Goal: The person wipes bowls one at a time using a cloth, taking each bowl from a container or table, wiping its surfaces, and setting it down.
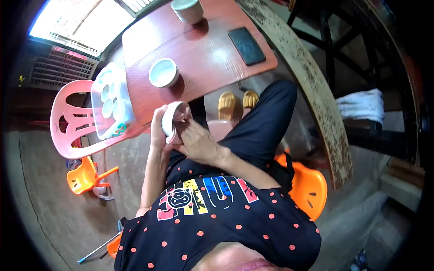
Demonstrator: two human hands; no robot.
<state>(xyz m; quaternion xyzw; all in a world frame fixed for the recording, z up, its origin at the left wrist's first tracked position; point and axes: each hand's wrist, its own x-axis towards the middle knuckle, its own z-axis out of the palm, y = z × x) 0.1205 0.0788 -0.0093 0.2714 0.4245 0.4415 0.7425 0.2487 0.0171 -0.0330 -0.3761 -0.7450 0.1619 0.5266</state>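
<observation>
White cup (167, 122), tilted, near red table (203, 67) edge. Left hand (157, 128) curled round it; right hand (198, 142) fingers bent at its mouth, grip can't tell. Second cup (164, 73), phone (247, 46) on table.

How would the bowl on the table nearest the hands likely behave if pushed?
The bowl would probably slide before tipping, since it stands upright on the table. Its smooth surface may be slippery. It looks ceramic, so likely stiff, breakable.
</observation>
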